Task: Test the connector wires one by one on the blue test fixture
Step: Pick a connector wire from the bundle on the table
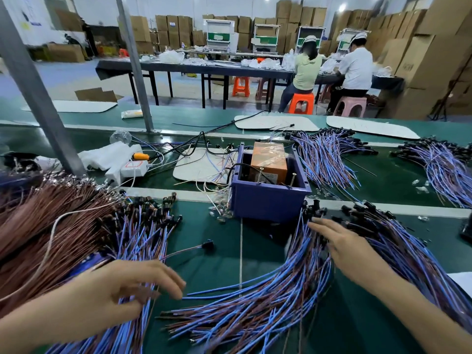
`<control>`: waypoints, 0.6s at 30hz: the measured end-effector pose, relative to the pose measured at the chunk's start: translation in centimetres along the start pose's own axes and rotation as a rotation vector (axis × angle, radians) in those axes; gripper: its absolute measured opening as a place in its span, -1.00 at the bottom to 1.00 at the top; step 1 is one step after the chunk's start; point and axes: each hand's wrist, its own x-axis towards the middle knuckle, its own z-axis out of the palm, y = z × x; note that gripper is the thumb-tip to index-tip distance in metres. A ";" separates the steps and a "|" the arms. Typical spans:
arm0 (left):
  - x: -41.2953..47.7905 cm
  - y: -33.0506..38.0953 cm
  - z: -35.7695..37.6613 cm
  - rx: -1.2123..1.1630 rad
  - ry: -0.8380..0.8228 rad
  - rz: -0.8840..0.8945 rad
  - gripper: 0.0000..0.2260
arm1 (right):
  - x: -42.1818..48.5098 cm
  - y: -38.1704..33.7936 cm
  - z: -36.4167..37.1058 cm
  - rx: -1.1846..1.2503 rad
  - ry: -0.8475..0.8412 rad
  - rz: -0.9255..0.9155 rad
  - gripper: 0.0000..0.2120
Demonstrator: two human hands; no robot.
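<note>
Right in the middle of the bench sits the blue box (268,198), which is the test fixture, with one orange block (268,160) standing inside it and two screws poking up at its near edge.

I count roughly five wire heaps around it:
- a big brown heap (43,226) far left of the box
- a blue-and-brown pile (143,233) just left of it
- a long curved bundle (268,297) in front of it and to the right
- two more bundles behind and to the right, one near (329,157) and one farther out (441,164)

One loose wire (189,249) with a black plug lies on its own in front of the box, to the left.

The left hand (132,284) sits over the ends of the left pile with its fingers bent. It's blurry, so I can't tell if it's pinching a wire. The right hand (342,241) lies flat on the curved bundle with straight fingers, gripping nothing.

The bench has a green mat (219,264), and two grey posts (33,85) rise left of the box. There are four white boards: one (201,167) beside the box on its left and three behind it. One white power strip (127,169) lies farther left.

Way behind the box, two people (306,70) sit on stools at a long dark table, and stacked cardboard boxes (434,60) line the walls.
</note>
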 end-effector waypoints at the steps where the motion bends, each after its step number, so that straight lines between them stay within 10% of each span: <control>1: 0.2 -0.4 -0.2 0.125 0.073 -0.040 -0.45 | -0.1 0.0 0.6 -0.035 -0.042 0.017 -0.39; 5: 2.6 -1.4 0.9 0.457 0.276 -0.287 -0.63 | -0.4 -0.6 1.8 0.082 0.111 0.023 -0.59; 10: 6.3 -3.8 3.7 0.928 0.145 -0.508 -0.66 | -1.1 -2.3 2.2 0.202 0.216 -0.025 -0.77; 15: 8.3 -2.5 3.4 0.604 0.452 -0.374 -0.86 | -2.0 -5.5 1.5 0.481 0.322 -0.031 -0.75; 18: 10.6 1.8 4.6 0.386 0.498 -0.138 -0.91 | -1.8 -10.0 0.6 0.998 0.012 -0.046 -0.63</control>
